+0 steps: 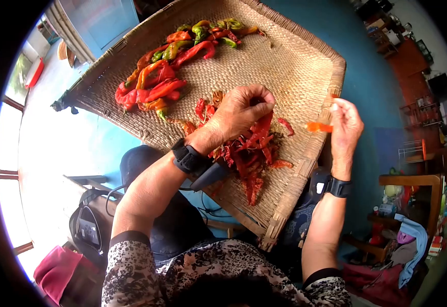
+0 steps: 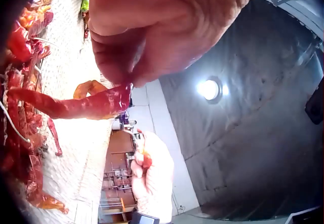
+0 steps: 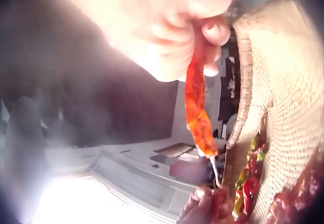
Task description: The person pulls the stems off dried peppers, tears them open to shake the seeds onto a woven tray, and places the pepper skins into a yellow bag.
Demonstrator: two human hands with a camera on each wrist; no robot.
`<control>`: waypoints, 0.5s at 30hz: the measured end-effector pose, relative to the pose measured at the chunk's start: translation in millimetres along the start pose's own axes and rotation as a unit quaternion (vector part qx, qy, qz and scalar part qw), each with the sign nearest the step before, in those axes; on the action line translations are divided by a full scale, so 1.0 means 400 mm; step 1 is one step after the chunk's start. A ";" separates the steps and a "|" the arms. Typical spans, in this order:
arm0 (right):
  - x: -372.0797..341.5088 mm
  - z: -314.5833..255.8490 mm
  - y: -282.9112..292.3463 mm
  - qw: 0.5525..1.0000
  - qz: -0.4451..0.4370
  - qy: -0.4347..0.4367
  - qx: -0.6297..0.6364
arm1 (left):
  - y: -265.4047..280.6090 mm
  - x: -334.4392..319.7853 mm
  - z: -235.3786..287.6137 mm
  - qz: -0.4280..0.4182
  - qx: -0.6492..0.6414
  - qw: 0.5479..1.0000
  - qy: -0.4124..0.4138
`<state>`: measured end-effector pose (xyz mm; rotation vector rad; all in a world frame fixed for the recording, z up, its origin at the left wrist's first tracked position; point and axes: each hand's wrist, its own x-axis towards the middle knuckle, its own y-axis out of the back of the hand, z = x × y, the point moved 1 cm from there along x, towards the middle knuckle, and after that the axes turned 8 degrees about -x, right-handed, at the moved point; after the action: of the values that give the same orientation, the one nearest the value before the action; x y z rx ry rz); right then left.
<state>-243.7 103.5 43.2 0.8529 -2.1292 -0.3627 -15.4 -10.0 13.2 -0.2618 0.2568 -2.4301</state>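
My left hand pinches a red chili pepper between thumb and fingers, over a pile of dark red dried chilies. The pepper's long body hangs down from the fingertips. Out at the right rim of the woven tray, my right hand holds an orange-red chili pepper by one end. Its stalk end points away from the fingers, toward the left hand in the right wrist view. Part of this second pepper is hidden inside the right hand's grip.
Fresh red and green peppers lie in a curved heap on the tray's far left. The tray rests over the person's lap. To the right stands a wooden chair with cloths on it; a bag sits at the left.
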 end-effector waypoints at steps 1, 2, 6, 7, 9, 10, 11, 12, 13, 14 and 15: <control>0.003 0.026 0.030 0.999 0.022 -0.042 -0.017 | 0.002 0.000 -0.002 0.024 0.006 1.000 0.000; 0.008 0.055 0.048 0.997 0.071 -0.029 -0.025 | 0.008 -0.001 -0.008 0.022 0.006 1.000 0.000; 0.003 0.171 0.147 0.980 0.155 -0.046 -0.114 | 0.017 -0.007 -0.014 0.021 0.034 0.999 -0.011; -0.004 0.191 0.168 0.966 0.167 -0.075 -0.182 | 0.015 -0.011 -0.012 0.026 0.056 0.998 -0.017; -0.014 0.206 0.193 0.938 0.162 -0.116 -0.284 | 0.015 -0.006 -0.007 0.030 0.077 0.996 -0.030; -0.019 0.203 0.207 0.896 0.153 -0.161 -0.383 | 0.018 -0.002 -0.013 0.030 0.078 0.996 -0.030; -0.026 0.200 0.212 0.870 0.114 -0.202 -0.435 | 0.019 0.000 -0.017 0.029 0.078 0.996 -0.030; -0.031 0.198 0.199 0.854 0.103 -0.177 -0.478 | 0.016 -0.001 -0.012 0.029 0.076 0.996 -0.033; -0.028 0.192 0.193 0.879 0.092 -0.167 -0.438 | 0.013 -0.002 -0.003 0.028 0.072 0.997 -0.029; -0.023 0.184 0.185 0.902 0.078 -0.156 -0.396 | 0.011 -0.002 0.005 0.029 0.067 0.997 -0.024; -0.016 0.221 0.168 0.956 0.070 -0.110 -0.263 | 0.011 -0.001 0.008 0.028 0.095 0.995 -0.030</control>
<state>-338.8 154.5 16.9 0.3625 -2.1220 -0.9361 -11.9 -13.4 15.1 -0.2378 0.0067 -2.3662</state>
